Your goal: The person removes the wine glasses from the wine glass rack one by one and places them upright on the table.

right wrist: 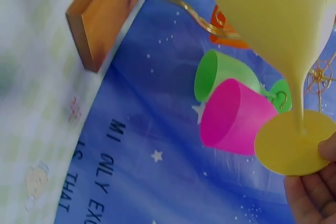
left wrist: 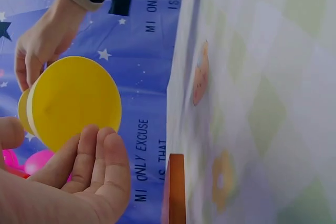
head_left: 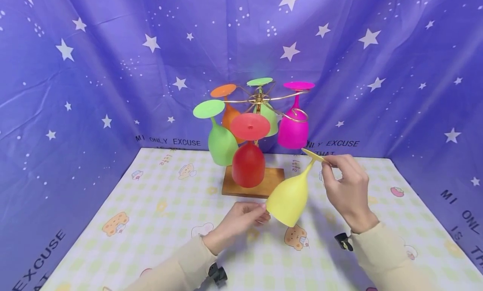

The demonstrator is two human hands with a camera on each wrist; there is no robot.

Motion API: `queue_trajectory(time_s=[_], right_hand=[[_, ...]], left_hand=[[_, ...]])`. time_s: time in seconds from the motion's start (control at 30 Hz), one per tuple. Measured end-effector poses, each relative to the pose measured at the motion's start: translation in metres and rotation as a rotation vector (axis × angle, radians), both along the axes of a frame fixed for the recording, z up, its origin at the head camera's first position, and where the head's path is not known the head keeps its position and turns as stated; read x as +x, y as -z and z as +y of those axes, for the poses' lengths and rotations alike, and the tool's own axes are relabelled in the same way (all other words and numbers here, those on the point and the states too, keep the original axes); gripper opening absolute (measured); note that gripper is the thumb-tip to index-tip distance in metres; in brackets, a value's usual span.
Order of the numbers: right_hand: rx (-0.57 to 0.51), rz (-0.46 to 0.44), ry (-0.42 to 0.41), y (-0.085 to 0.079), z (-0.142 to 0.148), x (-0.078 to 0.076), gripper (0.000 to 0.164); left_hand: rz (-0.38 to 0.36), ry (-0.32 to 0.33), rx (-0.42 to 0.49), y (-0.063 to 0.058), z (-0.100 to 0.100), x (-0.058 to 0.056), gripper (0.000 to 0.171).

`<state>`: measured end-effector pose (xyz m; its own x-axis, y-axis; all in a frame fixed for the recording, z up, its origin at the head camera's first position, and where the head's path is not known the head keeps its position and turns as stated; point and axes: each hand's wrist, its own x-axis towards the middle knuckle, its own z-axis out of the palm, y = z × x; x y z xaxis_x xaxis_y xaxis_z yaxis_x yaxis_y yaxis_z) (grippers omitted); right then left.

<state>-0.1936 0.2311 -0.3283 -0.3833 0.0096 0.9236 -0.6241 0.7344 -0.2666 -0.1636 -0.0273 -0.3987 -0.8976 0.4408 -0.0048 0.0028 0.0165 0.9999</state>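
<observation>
A yellow goblet (head_left: pixel 289 196) is tilted above the table, its mouth down and toward the left. My right hand (head_left: pixel 348 189) pinches the edge of the goblet's round foot (right wrist: pixel 294 142) between thumb and fingers. At the mouth, my left hand (head_left: pixel 241 219) is beside the rim with its fingertips close against it; the left wrist view shows these fingers (left wrist: pixel 100 156) loosely extended, the thumb apart. Behind stands a gold wire glass rack (head_left: pixel 259 99). Upside down on it hang a red goblet (head_left: pixel 249 167), a magenta goblet (head_left: pixel 293 129), an orange goblet (head_left: pixel 230 115) and two green goblets (head_left: pixel 222 146).
The rack's wooden base (head_left: pixel 277 180) rests on the checked tablecloth (head_left: pixel 170 232), near the back edge. A curled gold wire arm (head_left: pixel 298 115) reaches out to the right, by the magenta goblet. Blue starry curtains (head_left: pixel 124 73) enclose the table behind and at both sides.
</observation>
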Motion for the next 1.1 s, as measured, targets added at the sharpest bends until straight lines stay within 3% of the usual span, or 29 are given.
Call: queue_trajectory(time_s=[0.2,0.37,0.5,0.67,1.1], right_hand=[[-0.025,-0.006,-0.009,0.009,-0.004,0.004,0.013],[-0.018,-0.034,-0.031,0.021,-0.007,0.007,0.013],[-0.005,-0.051,-0.049,0.031,-0.010,0.009,0.014],[0.004,-0.069,-0.058,0.040,-0.012,0.009,0.017],[-0.004,-0.143,-0.104,0.054,-0.022,0.013,0.020]], left_hand=[[-0.112,-0.016,0.117,0.001,-0.001,0.000,0.034],[-0.179,-0.126,0.248,0.006,-0.004,-0.002,0.027],[-0.185,-0.223,0.310,0.008,-0.004,-0.003,0.021],[-0.182,-0.270,0.345,0.007,-0.006,-0.003,0.017],[-0.154,-0.285,0.334,-0.001,-0.025,-0.006,0.019]])
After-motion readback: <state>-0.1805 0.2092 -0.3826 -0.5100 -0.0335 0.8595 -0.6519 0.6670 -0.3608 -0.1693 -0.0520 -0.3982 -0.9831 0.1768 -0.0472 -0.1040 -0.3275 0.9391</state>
